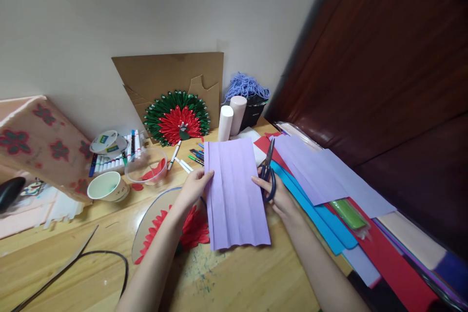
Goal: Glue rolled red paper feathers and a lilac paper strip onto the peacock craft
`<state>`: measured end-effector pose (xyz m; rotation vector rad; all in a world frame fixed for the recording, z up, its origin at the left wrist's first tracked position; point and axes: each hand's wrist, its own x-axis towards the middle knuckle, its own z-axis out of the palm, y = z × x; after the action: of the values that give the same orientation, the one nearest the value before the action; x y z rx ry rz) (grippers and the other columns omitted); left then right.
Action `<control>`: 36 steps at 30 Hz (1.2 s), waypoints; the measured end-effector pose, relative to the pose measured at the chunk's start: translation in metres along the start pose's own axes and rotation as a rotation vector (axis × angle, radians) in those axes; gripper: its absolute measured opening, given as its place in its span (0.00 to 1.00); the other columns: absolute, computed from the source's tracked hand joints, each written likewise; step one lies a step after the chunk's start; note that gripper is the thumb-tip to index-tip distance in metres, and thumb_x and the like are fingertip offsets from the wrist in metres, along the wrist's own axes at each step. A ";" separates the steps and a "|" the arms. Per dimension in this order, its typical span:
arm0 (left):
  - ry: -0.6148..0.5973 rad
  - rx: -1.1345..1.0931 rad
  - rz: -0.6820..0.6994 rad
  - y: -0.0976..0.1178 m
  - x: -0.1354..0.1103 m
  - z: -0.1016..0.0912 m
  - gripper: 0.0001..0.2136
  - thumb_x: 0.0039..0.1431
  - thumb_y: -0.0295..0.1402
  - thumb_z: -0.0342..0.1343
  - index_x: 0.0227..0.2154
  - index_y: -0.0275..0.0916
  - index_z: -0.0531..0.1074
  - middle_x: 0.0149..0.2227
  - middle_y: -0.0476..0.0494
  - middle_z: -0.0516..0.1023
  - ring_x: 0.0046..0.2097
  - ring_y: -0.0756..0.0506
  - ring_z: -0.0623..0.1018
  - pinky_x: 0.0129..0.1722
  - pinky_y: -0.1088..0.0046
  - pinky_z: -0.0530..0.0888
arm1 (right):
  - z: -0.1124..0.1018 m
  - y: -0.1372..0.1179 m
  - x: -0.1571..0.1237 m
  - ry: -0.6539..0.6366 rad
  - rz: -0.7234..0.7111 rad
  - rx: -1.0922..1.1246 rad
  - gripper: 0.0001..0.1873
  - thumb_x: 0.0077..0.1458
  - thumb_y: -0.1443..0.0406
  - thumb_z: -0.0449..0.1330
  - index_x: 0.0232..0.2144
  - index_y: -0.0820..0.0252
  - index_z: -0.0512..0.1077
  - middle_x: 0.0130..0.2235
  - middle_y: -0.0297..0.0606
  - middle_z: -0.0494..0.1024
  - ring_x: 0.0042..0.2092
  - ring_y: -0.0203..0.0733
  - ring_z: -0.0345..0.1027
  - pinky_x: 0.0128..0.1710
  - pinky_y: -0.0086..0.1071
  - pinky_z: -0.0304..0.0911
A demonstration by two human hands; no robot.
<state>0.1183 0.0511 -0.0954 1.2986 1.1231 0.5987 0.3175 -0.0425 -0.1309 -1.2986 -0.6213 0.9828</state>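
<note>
A creased lilac paper sheet [234, 195] lies on the wooden table [237, 278] in front of me. My left hand [193, 187] pinches its left edge, thumb on top. My right hand [274, 192] is at the sheet's right edge, fingers through the handles of blue-handled scissors [268, 168], blades pointing up and away. One finger of that hand rests on the paper. Under the sheet's left side lies a round card disc with a red paper flower [190, 231].
A stack of coloured sheets [329, 190] spreads to the right. A green-and-red paper fan [177, 119], cardboard [171, 75], two white rolls [231, 116], markers [117, 153], a clear bowl [146, 165] and a paper cup [107, 187] stand behind and left.
</note>
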 end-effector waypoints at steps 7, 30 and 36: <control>-0.115 -0.165 -0.027 -0.002 -0.005 0.009 0.17 0.44 0.45 0.59 0.28 0.34 0.72 0.25 0.47 0.74 0.28 0.50 0.71 0.26 0.77 0.64 | 0.006 -0.002 -0.006 -0.073 0.000 0.166 0.17 0.35 0.63 0.70 0.28 0.57 0.68 0.30 0.29 0.71 0.34 0.36 0.65 0.37 0.29 0.61; -0.146 -0.233 -0.108 -0.004 -0.014 0.012 0.20 0.45 0.38 0.62 0.41 0.32 0.73 0.42 0.35 0.78 0.39 0.41 0.77 0.39 0.67 0.73 | 0.006 0.000 -0.003 0.016 -0.008 0.157 0.20 0.32 0.64 0.70 0.29 0.57 0.66 0.29 0.28 0.67 0.31 0.34 0.63 0.31 0.29 0.60; -0.060 -0.178 -0.101 0.000 -0.014 0.010 0.16 0.43 0.36 0.63 0.36 0.34 0.76 0.39 0.38 0.79 0.39 0.42 0.77 0.38 0.70 0.72 | 0.007 0.001 -0.003 0.043 -0.074 0.018 0.21 0.31 0.63 0.71 0.27 0.57 0.66 0.26 0.27 0.64 0.27 0.33 0.58 0.28 0.29 0.57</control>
<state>0.1216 0.0349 -0.0922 1.0935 1.0545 0.5675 0.3095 -0.0415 -0.1299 -1.2686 -0.6217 0.8953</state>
